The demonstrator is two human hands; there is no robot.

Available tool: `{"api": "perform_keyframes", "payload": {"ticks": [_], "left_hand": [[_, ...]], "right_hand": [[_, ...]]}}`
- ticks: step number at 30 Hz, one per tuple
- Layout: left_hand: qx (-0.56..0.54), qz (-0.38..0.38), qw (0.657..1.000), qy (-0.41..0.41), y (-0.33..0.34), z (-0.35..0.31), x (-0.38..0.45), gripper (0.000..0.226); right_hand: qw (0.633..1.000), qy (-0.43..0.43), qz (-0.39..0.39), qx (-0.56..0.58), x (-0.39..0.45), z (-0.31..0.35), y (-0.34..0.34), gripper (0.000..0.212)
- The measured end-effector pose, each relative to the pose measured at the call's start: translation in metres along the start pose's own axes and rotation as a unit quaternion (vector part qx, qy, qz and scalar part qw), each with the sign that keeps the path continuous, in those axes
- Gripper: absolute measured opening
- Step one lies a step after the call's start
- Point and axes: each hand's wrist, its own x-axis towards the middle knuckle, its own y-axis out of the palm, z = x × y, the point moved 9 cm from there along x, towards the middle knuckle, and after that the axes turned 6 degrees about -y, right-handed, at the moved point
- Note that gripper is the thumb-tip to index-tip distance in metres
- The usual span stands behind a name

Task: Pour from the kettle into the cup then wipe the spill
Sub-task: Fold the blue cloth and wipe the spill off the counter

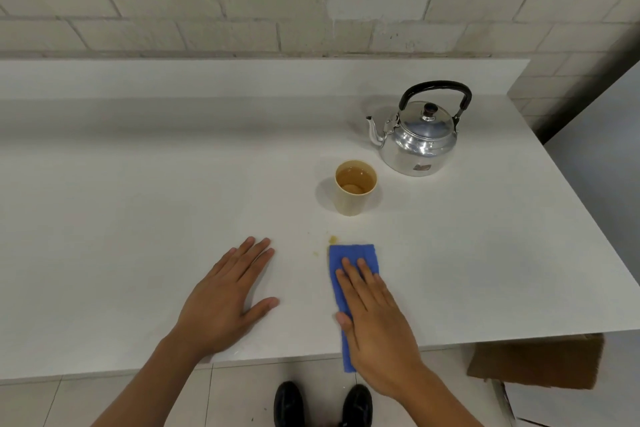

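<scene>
A shiny metal kettle (417,140) with a black handle stands upright at the back right of the white counter (138,204), spout to the left. In front of it a beige cup (355,187) holds brownish liquid. Small yellowish spill spots (333,239) lie just past the far edge of a blue cloth (349,256). My right hand (375,322) lies flat on the cloth, pressing it to the counter; the cloth's near end hangs over the counter edge. My left hand (227,298) rests flat on the counter, fingers spread, holding nothing.
A brick wall and a raised ledge (263,76) run along the back. The counter ends at the right near a grey panel (602,156). A cardboard box (535,360) sits below the front right edge. Black shoes (322,406) stand on the tiled floor.
</scene>
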Motion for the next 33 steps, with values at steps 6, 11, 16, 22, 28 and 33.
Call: {"api": "perform_keyframes", "payload": {"ticks": [6, 11, 16, 22, 28, 33], "left_hand": [[-0.003, -0.002, 1.000, 0.001, 0.001, 0.000, 0.000, 0.079], [-0.006, -0.005, 1.000, 0.002, 0.000, 0.000, 0.000, 0.078], [-0.013, -0.004, 1.000, -0.003, 0.000, 0.001, 0.000, 0.082], [-0.020, -0.011, 1.000, -0.003, -0.003, 0.000, 0.000, 0.083], [-0.014, -0.008, 1.000, -0.008, -0.002, 0.000, 0.000, 0.084], [-0.020, -0.013, 1.000, -0.010, -0.002, 0.000, 0.001, 0.084]], "right_hand": [[0.997, 0.069, -0.005, -0.016, -0.010, -0.067, -0.025, 0.061], [0.998, 0.035, 0.019, -0.052, 0.042, -0.038, -0.015, 0.063], [0.996, -0.057, 0.030, -0.063, 0.059, 0.020, 0.004, 0.060], [0.994, -0.098, 0.047, -0.009, 0.029, 0.000, -0.002, 0.055], [0.997, -0.061, 0.031, -0.030, 0.059, -0.021, -0.017, 0.057], [0.994, -0.084, 0.043, -0.061, 0.094, 0.026, 0.000, 0.060]]}}
